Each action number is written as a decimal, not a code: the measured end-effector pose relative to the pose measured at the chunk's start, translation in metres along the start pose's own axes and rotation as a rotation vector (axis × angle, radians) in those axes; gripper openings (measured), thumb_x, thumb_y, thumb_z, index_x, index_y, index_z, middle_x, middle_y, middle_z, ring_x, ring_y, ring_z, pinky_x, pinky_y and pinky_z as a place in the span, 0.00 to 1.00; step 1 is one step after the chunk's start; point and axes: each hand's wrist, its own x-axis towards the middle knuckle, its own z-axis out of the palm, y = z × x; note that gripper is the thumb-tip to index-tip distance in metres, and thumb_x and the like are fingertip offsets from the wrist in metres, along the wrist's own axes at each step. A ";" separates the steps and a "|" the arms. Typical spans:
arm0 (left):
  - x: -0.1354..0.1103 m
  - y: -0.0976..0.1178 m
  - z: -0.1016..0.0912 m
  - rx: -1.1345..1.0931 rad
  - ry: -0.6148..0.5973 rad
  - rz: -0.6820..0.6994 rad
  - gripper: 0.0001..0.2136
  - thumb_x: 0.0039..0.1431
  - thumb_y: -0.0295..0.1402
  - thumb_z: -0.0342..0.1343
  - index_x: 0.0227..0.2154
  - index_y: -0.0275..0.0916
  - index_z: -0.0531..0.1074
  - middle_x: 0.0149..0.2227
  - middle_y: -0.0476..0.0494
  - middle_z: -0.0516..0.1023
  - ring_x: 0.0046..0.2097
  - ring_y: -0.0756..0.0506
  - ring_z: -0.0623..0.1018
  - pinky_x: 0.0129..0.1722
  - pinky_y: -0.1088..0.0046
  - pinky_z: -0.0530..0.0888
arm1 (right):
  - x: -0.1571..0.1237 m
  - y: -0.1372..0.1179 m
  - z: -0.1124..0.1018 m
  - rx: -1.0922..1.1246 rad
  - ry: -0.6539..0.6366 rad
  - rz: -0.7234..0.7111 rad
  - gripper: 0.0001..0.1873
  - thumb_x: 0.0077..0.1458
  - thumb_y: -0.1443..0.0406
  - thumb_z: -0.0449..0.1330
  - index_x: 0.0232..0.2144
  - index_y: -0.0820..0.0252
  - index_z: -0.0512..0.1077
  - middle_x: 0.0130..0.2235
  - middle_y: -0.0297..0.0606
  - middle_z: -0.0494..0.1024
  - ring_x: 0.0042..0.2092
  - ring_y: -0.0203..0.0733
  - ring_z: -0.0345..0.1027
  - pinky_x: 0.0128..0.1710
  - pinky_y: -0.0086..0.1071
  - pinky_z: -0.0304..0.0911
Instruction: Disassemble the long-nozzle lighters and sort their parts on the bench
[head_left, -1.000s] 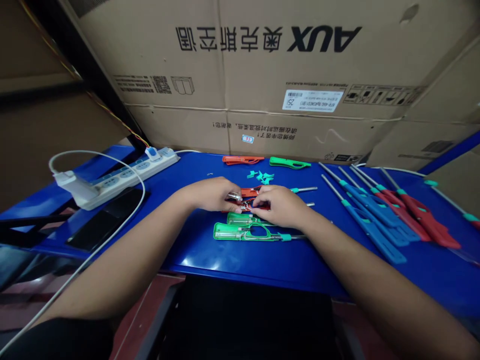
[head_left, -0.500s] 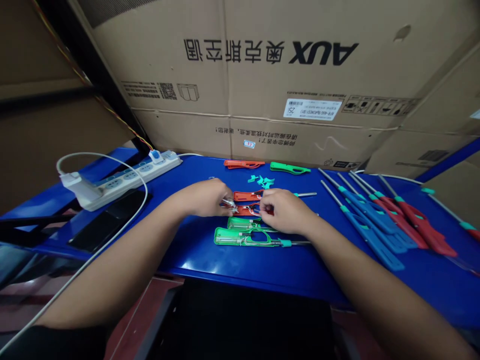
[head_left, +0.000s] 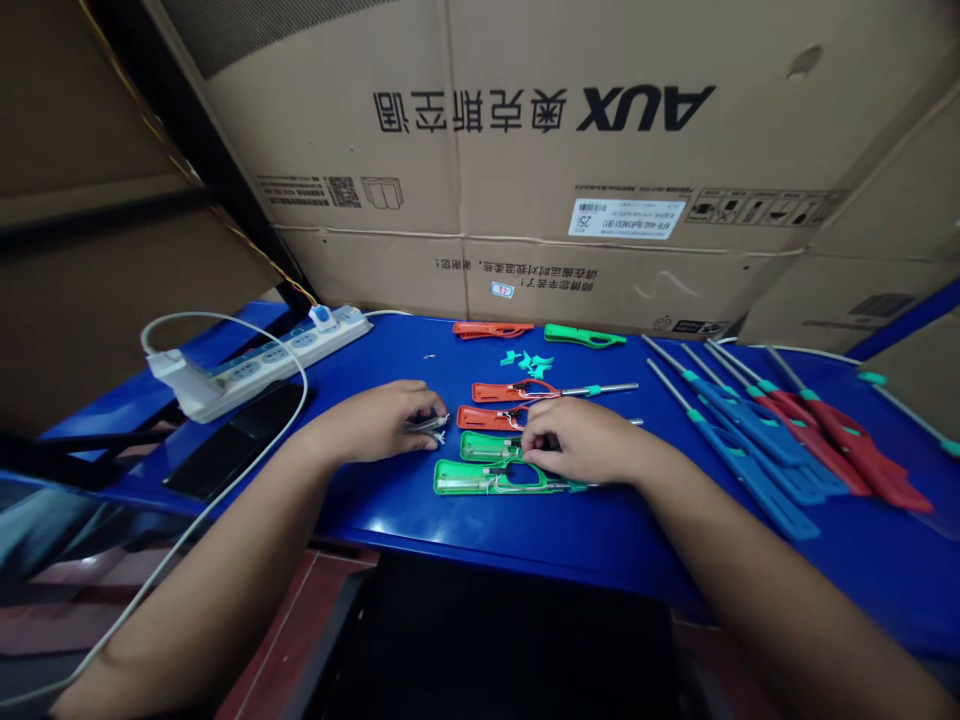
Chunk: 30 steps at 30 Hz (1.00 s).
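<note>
Fingers (head_left: 421, 412) of the left hand (head_left: 371, 422) are pressed together in a pinch on a small metal part (head_left: 429, 427), which is held just above the table (head_left: 525, 530) and just left of the shells. Fingers (head_left: 538, 432) of the right hand (head_left: 581, 442) are loosely curled, with their tips over a green shell (head_left: 487, 447); whether anything is held there cannot be told. 4 open lighter shells lie side by side between the hands: 2 red above, 2 green below. Another green shell (head_left: 487, 478) lies nearest the table edge, under the right hand's heel. Metal rods project to the right from the shells. Beyond them lie teal clips (head_left: 529, 365). Finished blue and red lighters (head_left: 757, 440) are laid at the right. A power strip (head_left: 262, 360) and a phone (head_left: 236, 440) are placed at the left. The work in hand is judged to be the fitting of small metal parts into open shells, and the next move appears to call for the pinched part to be seated in a shell.
</note>
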 end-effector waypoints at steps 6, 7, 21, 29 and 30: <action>0.008 0.030 0.002 0.032 0.201 0.186 0.08 0.63 0.35 0.56 0.43 0.40 0.75 0.43 0.43 0.75 0.46 0.44 0.75 0.47 0.67 0.70 | 0.000 0.008 0.005 -0.015 0.002 -0.003 0.08 0.54 0.70 0.58 0.30 0.59 0.78 0.35 0.37 0.80 0.36 0.38 0.70 0.39 0.33 0.61; 0.012 0.037 0.005 0.032 0.183 0.216 0.07 0.64 0.33 0.56 0.41 0.40 0.76 0.42 0.43 0.76 0.45 0.45 0.75 0.46 0.67 0.70 | 0.000 0.008 0.005 -0.013 -0.002 0.006 0.07 0.54 0.69 0.59 0.30 0.59 0.78 0.34 0.36 0.80 0.36 0.38 0.70 0.38 0.32 0.61; 0.034 0.047 0.011 -0.013 0.015 0.297 0.07 0.60 0.33 0.59 0.35 0.37 0.80 0.33 0.44 0.81 0.34 0.48 0.77 0.35 0.72 0.71 | -0.002 0.008 0.002 -0.015 0.049 0.011 0.05 0.45 0.72 0.59 0.23 0.59 0.71 0.28 0.32 0.74 0.31 0.36 0.64 0.34 0.31 0.57; -0.016 0.022 0.000 0.052 0.116 0.127 0.11 0.66 0.37 0.55 0.44 0.41 0.80 0.41 0.43 0.81 0.41 0.45 0.79 0.43 0.67 0.73 | -0.009 0.003 -0.006 -0.037 0.112 0.070 0.06 0.54 0.62 0.62 0.32 0.58 0.77 0.37 0.37 0.77 0.35 0.38 0.67 0.33 0.32 0.57; -0.023 0.019 0.003 0.056 0.115 0.099 0.11 0.66 0.37 0.54 0.45 0.42 0.79 0.42 0.42 0.81 0.42 0.44 0.79 0.44 0.67 0.73 | -0.010 -0.002 -0.005 -0.027 0.099 0.034 0.06 0.55 0.61 0.62 0.33 0.57 0.77 0.37 0.37 0.78 0.35 0.38 0.67 0.34 0.32 0.57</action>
